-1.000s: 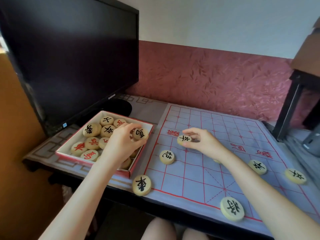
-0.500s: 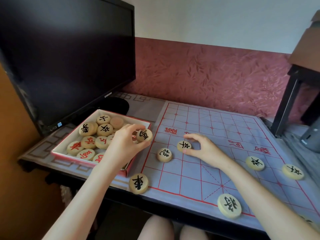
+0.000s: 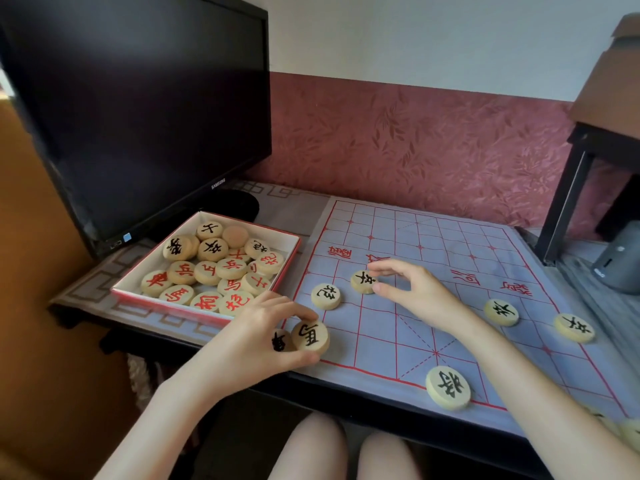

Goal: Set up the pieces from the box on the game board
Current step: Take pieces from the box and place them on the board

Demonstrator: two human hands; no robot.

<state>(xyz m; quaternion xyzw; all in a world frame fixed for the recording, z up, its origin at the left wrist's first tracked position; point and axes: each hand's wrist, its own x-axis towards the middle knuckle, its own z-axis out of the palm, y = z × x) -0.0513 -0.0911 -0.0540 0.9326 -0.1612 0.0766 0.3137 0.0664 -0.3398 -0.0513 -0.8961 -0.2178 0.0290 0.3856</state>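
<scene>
Our left hand [image 3: 263,337] is gripping a round pale wooden piece with a black character [image 3: 310,336] between thumb and fingers. We are holding it at the near left corner of the blue-grey cloth game board with red lines [image 3: 450,244], just beside a partly hidden black-marked disc [image 3: 281,341]. Our right hand [image 3: 415,296] is curving around another black-marked piece [image 3: 363,281] lying on the board; we cannot tell whether it is pinching it. More pieces are lying in the red-edged white box [image 3: 291,244] on the tabletop [image 3: 294,209].

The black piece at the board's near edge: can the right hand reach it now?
Probably yes. The black piece lies uncovered on the board, beside the right forearm; the right hand must only draw back.
</scene>
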